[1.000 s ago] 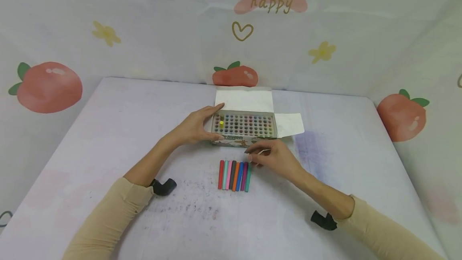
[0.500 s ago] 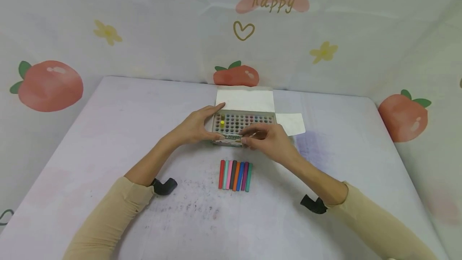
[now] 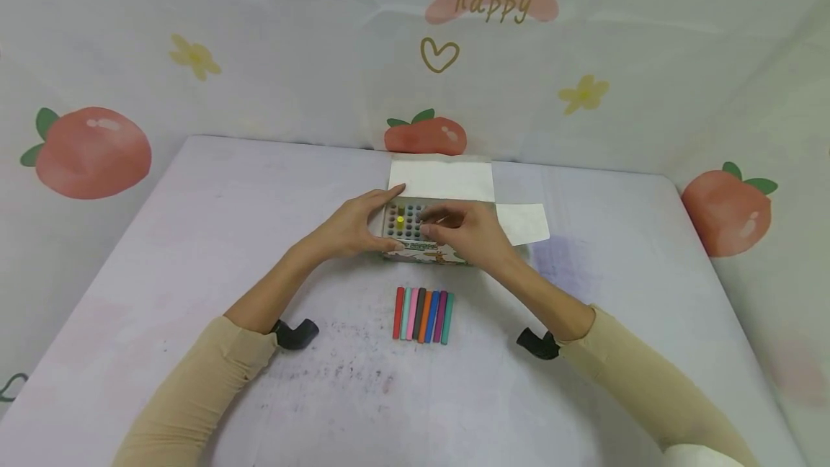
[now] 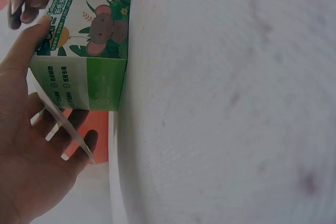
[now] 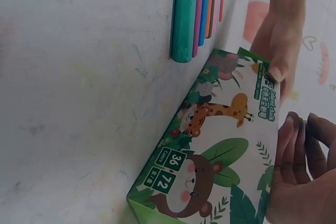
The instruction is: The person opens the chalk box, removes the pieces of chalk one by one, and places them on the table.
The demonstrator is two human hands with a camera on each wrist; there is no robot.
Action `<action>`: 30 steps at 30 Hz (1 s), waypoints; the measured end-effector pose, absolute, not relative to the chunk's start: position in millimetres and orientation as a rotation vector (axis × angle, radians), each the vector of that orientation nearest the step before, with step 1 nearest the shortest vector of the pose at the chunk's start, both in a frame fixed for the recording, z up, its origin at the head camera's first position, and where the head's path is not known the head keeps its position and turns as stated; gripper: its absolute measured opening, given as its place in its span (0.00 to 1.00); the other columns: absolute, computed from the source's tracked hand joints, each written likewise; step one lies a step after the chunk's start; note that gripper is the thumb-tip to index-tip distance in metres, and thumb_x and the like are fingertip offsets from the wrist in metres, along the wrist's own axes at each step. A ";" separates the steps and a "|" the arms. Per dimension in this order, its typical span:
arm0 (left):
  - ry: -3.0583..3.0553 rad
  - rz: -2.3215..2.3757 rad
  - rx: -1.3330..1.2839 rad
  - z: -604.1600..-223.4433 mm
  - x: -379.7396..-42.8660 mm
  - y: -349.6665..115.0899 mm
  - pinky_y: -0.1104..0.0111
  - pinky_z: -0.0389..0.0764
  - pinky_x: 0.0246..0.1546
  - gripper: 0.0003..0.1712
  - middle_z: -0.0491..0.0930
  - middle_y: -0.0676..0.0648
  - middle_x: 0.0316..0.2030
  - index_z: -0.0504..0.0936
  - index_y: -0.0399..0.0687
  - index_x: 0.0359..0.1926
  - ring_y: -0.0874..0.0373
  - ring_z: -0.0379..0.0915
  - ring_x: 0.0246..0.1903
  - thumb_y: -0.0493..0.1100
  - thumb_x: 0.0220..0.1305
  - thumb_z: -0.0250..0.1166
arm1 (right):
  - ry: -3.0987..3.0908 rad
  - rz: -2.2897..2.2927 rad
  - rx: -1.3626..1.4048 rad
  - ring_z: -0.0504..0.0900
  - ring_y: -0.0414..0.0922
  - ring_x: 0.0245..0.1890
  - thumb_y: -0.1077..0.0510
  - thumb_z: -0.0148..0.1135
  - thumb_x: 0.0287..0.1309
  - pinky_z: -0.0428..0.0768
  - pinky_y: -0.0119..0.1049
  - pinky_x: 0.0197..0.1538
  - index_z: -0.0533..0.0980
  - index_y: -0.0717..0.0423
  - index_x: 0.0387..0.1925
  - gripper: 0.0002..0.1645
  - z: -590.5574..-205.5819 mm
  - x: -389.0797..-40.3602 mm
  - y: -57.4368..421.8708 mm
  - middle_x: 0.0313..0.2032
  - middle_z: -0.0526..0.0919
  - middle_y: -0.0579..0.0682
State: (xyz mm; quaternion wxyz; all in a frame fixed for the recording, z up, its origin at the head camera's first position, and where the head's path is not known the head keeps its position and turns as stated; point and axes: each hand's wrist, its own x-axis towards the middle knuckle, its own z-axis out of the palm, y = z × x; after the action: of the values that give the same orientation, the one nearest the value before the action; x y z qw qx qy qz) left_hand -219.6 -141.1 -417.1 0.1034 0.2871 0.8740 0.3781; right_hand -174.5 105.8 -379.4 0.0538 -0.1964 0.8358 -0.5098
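A printed cardboard chalk box (image 3: 424,254) stands with its lid up, showing rows of round holes and a yellow chalk stick (image 3: 400,223) sticking up at the left. My left hand (image 3: 353,225) grips the box's left end, thumb at the front top edge and index finger at the back. Over the middle of the holes is my right hand (image 3: 470,233), covering the right part of the rows. In the right wrist view its thumb and fingers pinch a small pale chalk stick (image 5: 303,122), mostly hidden. Several coloured chalk sticks (image 3: 424,316) lie side by side before the box.
The lid (image 3: 441,177) leans up behind the box, and a white side flap (image 3: 521,223) spreads out to its right. Dark smudges (image 3: 344,359) mark the table cover at the front. A fruit-patterned cloth (image 3: 311,56) hangs behind the table.
My right hand has moved from beside the row of chalk up and leftward over the box's holes, carrying the pale stick. The left hand keeps its hold on the box.
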 end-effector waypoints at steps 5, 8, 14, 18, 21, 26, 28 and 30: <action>2.570 1.115 0.854 -416.2 -219.0 -140.9 0.54 0.70 0.56 0.58 0.69 0.45 0.65 0.54 0.56 0.78 0.51 0.68 0.54 0.53 0.52 0.78 | 2.591 -1.481 -0.616 0.85 0.44 0.38 0.58 0.69 0.61 0.82 0.38 0.41 0.85 0.56 0.46 0.12 -381.8 -182.4 100.5 0.39 0.87 0.48; 2.573 1.110 0.859 -415.5 -218.9 -141.0 0.51 0.69 0.59 0.58 0.68 0.44 0.66 0.54 0.56 0.78 0.51 0.67 0.57 0.53 0.52 0.78 | 2.593 -1.451 -0.633 0.85 0.43 0.38 0.58 0.69 0.61 0.81 0.38 0.41 0.85 0.55 0.46 0.12 -381.8 -186.1 97.4 0.40 0.87 0.47; 2.571 1.122 0.865 -415.5 -219.0 -141.6 0.53 0.70 0.57 0.58 0.68 0.44 0.66 0.55 0.55 0.78 0.51 0.67 0.56 0.52 0.53 0.78 | 2.567 -1.384 -0.633 0.85 0.42 0.39 0.59 0.69 0.60 0.81 0.37 0.42 0.84 0.53 0.47 0.13 -381.1 -193.1 92.1 0.42 0.87 0.45; 2.573 1.115 0.867 -415.7 -219.3 -141.5 0.54 0.71 0.57 0.57 0.68 0.45 0.66 0.55 0.56 0.78 0.52 0.67 0.56 0.53 0.53 0.78 | 2.553 -1.332 -0.652 0.85 0.42 0.39 0.59 0.70 0.59 0.82 0.36 0.43 0.84 0.53 0.47 0.13 -382.8 -198.4 88.9 0.42 0.87 0.45; 2.577 1.110 0.876 -415.1 -218.9 -141.8 0.53 0.69 0.60 0.58 0.67 0.45 0.67 0.55 0.56 0.78 0.51 0.66 0.61 0.53 0.53 0.78 | 2.547 -1.286 -0.662 0.85 0.41 0.39 0.58 0.70 0.59 0.82 0.36 0.43 0.84 0.53 0.47 0.14 -384.5 -201.9 86.4 0.41 0.87 0.45; 2.571 1.118 0.893 -414.6 -218.7 -142.8 0.49 0.65 0.64 0.58 0.66 0.43 0.68 0.54 0.54 0.78 0.47 0.61 0.67 0.53 0.53 0.78 | 2.583 -1.166 -0.661 0.84 0.39 0.39 0.56 0.70 0.60 0.81 0.36 0.44 0.84 0.53 0.50 0.16 -385.6 -205.4 82.3 0.39 0.87 0.44; 2.574 1.112 0.888 -414.9 -219.0 -142.6 0.49 0.64 0.65 0.58 0.66 0.43 0.68 0.54 0.54 0.78 0.47 0.60 0.69 0.53 0.53 0.78 | 2.607 -1.125 -0.648 0.83 0.39 0.40 0.55 0.70 0.60 0.80 0.37 0.45 0.85 0.52 0.49 0.16 -386.0 -206.3 80.4 0.40 0.88 0.44; 2.576 1.110 0.885 -415.4 -219.1 -142.5 0.50 0.64 0.65 0.58 0.66 0.43 0.68 0.55 0.54 0.78 0.47 0.59 0.69 0.53 0.52 0.78 | 2.632 -1.099 -0.632 0.83 0.39 0.42 0.54 0.71 0.59 0.80 0.37 0.46 0.86 0.51 0.48 0.15 -387.0 -207.2 78.4 0.40 0.88 0.44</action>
State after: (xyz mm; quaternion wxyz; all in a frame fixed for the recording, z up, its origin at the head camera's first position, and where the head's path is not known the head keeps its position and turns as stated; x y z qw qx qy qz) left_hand -219.1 -142.5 -415.4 0.1001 0.2993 0.8714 0.3756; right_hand -207.2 78.4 -387.0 0.1098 -0.2150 0.8955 -0.3739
